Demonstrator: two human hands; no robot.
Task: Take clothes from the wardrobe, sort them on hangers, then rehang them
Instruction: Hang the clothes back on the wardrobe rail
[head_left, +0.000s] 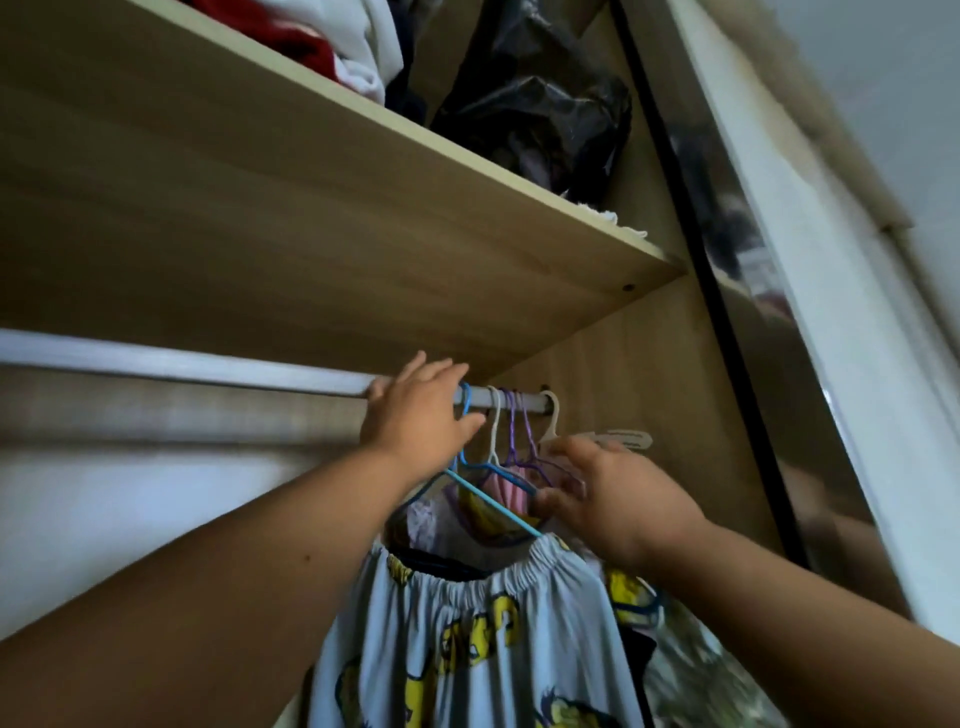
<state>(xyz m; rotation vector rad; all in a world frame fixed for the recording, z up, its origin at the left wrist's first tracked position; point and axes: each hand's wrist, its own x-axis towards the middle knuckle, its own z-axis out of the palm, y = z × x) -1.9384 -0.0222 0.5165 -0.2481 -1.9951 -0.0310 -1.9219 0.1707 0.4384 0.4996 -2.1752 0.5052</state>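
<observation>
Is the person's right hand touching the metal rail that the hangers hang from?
Apart. The head view shows the right hand well below the rail, with the hanger hooks in plain sight between them.
</observation>
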